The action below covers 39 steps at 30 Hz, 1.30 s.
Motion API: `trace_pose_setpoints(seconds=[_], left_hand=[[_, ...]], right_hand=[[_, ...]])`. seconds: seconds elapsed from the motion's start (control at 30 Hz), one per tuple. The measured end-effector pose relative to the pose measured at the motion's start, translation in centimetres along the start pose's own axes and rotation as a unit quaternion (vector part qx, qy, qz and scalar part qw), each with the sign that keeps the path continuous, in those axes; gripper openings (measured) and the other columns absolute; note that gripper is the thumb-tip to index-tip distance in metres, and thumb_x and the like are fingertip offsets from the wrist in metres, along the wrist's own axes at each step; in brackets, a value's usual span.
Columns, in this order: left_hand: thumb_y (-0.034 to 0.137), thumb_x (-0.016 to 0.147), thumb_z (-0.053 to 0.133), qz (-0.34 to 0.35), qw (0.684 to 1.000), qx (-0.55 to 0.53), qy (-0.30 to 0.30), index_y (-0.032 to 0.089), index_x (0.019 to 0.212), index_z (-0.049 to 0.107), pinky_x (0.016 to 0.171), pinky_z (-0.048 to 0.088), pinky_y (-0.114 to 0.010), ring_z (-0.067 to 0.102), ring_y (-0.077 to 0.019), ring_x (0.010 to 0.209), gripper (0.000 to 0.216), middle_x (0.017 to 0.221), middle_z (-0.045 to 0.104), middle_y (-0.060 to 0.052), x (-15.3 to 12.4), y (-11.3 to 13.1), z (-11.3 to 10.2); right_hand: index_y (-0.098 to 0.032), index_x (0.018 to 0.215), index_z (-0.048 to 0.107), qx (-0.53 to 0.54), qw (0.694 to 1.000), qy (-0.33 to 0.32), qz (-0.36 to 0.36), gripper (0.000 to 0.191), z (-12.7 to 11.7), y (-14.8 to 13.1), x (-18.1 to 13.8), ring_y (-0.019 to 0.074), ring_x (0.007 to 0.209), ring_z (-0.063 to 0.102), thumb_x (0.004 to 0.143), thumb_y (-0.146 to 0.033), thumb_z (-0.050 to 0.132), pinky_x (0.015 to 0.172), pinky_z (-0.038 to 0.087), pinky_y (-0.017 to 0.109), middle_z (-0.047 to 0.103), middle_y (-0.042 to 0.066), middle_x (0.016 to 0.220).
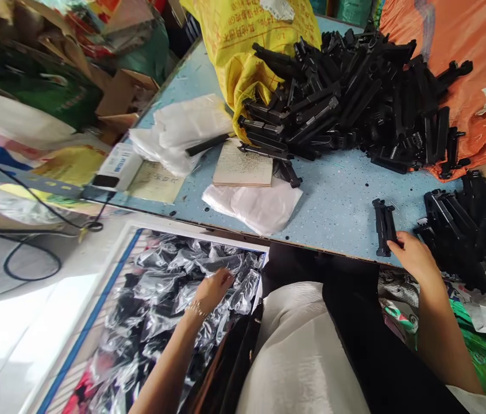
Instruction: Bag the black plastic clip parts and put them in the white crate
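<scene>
My left hand [215,289] reaches down into a bin [96,299] beside the table, fingers curled onto a clear plastic bag of black parts [226,270]. My right hand [413,256] rests at the table's front edge, fingertips closed on the near end of a black plastic part [384,226] lying on the blue tabletop [338,198]. Just right of that hand sits a smaller heap of the same black parts [471,221].
A large pile of black parts [355,98] spills from a yellow sack [243,52] and an orange sack [462,46] at the back. White plastic bags [182,132], a brown pad [243,167] and another clear bag [255,207] lie at the left. Cardboard and cables clutter the floor.
</scene>
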State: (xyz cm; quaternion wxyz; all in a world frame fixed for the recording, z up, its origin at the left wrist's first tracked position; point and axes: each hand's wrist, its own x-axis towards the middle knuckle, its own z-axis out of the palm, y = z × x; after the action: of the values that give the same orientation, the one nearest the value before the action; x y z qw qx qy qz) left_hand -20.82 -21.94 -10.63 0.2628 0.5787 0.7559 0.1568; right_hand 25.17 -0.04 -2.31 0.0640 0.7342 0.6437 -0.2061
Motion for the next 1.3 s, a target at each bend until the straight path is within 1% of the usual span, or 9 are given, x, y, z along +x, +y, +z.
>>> trace_pose_setpoints(seconds=[0.17, 0.27, 0.37, 0.53, 0.77, 0.93, 1.03, 1.13, 1.3], left_hand=[[0.026, 0.099, 0.044, 0.161, 0.977, 0.005, 0.14, 0.014, 0.118, 0.064, 0.097, 0.051, -0.041, 0.063, -0.0275, 0.112, 0.03, 0.118, 0.065, -0.018, 10.8, 8.5, -0.2], [0.026, 0.091, 0.059, 0.141, 0.978, 0.089, 0.124, 0.011, 0.097, 0.068, 0.089, 0.052, -0.047, 0.062, -0.0351, 0.106, 0.018, 0.109, 0.065, -0.022, 15.6, 11.8, 0.2], [0.021, 0.09, 0.057, 0.094, 0.993, 0.033, 0.069, 0.014, 0.081, 0.067, 0.079, 0.052, -0.038, 0.065, -0.0283, 0.092, 0.016, 0.095, 0.067, -0.015, 17.7, 11.4, -0.5], [0.036, 0.082, 0.064, 0.042, 0.989, -0.141, 0.017, 0.016, 0.076, 0.064, 0.06, 0.045, -0.028, 0.059, -0.0167, 0.066, 0.021, 0.072, 0.065, -0.004, 18.3, 9.1, -2.7], [0.022, 0.061, 0.071, -0.034, 0.921, -0.386, -0.03, 0.02, 0.081, 0.047, 0.054, 0.045, -0.024, 0.06, -0.0138, 0.06, 0.031, 0.067, 0.061, 0.002, 18.1, 9.4, -3.2], [0.019, 0.067, 0.07, -0.051, 0.91, -0.407, -0.066, 0.019, 0.086, 0.049, 0.057, 0.048, -0.026, 0.061, -0.0141, 0.059, 0.028, 0.073, 0.066, -0.002, 18.0, 9.6, -3.2], [0.014, 0.071, 0.064, -0.011, 0.951, -0.308, 0.003, 0.018, 0.082, 0.052, 0.062, 0.053, -0.031, 0.064, -0.0169, 0.065, 0.017, 0.078, 0.068, -0.004, 17.7, 9.1, -3.3], [0.007, 0.08, 0.048, 0.098, 0.986, -0.089, 0.106, 0.015, 0.084, 0.065, 0.086, 0.055, -0.044, 0.068, -0.0254, 0.089, 0.02, 0.091, 0.072, -0.012, 17.1, 8.0, -3.7], [0.003, 0.087, 0.037, 0.229, 0.957, 0.063, 0.165, 0.009, 0.131, 0.063, 0.106, 0.051, -0.05, 0.061, -0.029, 0.122, 0.051, 0.135, 0.062, -0.019, 14.4, 8.6, -3.9]], right_hand=[[-0.017, 0.121, 0.062, 0.32, 0.941, -0.099, -0.052, 0.051, 2.7, -3.7, -0.3, 0.0096, 0.083, 0.066, 0.08, -0.048, 0.059, 0.079, 0.054, 0.023, 0.072, 0.008, 0.111], [-0.017, 0.118, 0.064, 0.422, 0.885, -0.187, -0.06, 0.052, 4.4, -6.7, -1.2, 0.0075, 0.087, 0.065, 0.075, -0.046, 0.068, 0.077, 0.054, 0.018, 0.071, 0.007, 0.112], [-0.016, 0.11, 0.065, 0.508, 0.823, -0.25, -0.035, 0.051, 5.2, -8.8, -2.1, 0.0057, 0.085, 0.064, 0.07, -0.045, 0.076, 0.073, 0.052, 0.015, 0.071, 0.005, 0.108], [-0.014, 0.089, 0.062, 0.607, 0.72, -0.335, -0.037, 0.042, 6.0, -10.9, -2.4, 0.0036, 0.06, 0.056, 0.063, -0.041, 0.081, 0.059, 0.048, 0.017, 0.065, -0.001, 0.072], [-0.017, 0.087, 0.065, 0.645, 0.648, -0.402, -0.05, 0.036, 6.7, -13.1, -2.1, 0.0065, 0.058, 0.059, 0.063, -0.039, 0.079, 0.056, 0.047, 0.019, 0.068, 0.001, 0.074], [-0.016, 0.094, 0.065, 0.681, 0.549, -0.483, 0.038, 0.036, 8.0, -14.4, -2.3, 0.0064, 0.072, 0.062, 0.068, -0.038, 0.078, 0.055, 0.047, 0.014, 0.073, 0.005, 0.088], [-0.014, 0.11, 0.063, 0.676, 0.479, -0.553, 0.09, 0.034, 9.4, -15.5, -2.5, 0.0034, 0.074, 0.062, 0.082, -0.033, 0.065, 0.054, 0.049, 0.009, 0.073, 0.007, 0.095], [-0.009, 0.112, 0.062, 0.683, 0.489, -0.533, 0.107, 0.03, 10.4, -15.9, -2.6, 0.0024, 0.069, 0.061, 0.089, -0.028, 0.055, 0.059, 0.055, 0.01, 0.072, 0.008, 0.088], [-0.014, 0.106, 0.058, 0.677, 0.528, -0.506, 0.081, 0.027, 10.9, -16.0, -2.3, 0.0057, 0.071, 0.065, 0.084, -0.029, 0.064, 0.058, 0.055, 0.013, 0.073, 0.009, 0.09]])
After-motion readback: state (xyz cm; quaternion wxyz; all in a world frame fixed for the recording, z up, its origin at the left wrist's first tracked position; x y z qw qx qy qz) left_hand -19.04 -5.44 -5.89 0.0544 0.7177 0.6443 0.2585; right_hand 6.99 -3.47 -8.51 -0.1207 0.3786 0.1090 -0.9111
